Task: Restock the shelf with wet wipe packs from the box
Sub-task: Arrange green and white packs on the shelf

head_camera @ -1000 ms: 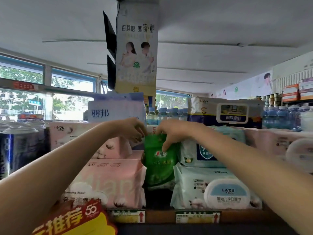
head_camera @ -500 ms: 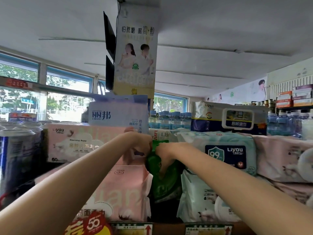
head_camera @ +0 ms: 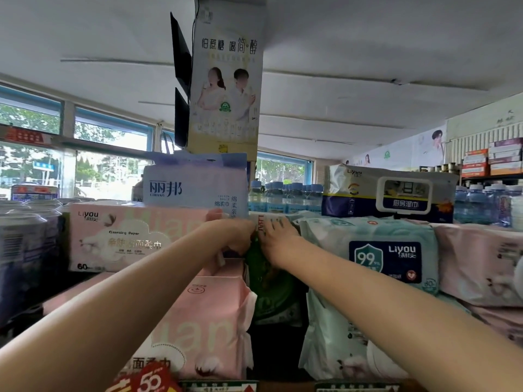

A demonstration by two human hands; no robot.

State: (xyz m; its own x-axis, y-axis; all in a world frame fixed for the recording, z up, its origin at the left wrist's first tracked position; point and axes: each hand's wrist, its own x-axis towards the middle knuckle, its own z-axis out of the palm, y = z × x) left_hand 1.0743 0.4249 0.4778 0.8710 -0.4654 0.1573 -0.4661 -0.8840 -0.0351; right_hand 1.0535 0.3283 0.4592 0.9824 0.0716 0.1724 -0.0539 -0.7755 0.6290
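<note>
The green wet wipe pack (head_camera: pixel 268 290) stands in the gap between the pink pack (head_camera: pixel 209 321) and pale blue packs (head_camera: pixel 334 335), its top hidden by both hands. The left hand (head_camera: pixel 229 236) and right hand (head_camera: pixel 278 240) touch its top; whether the fingers grip it I cannot tell.

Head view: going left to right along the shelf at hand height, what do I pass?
Dark wrapped cans → pink Liyou cleansing paper pack → left hand → green wipe pack in the gap → right hand → mint Liyou 99% wipe pack → pink packs at far right.
</note>
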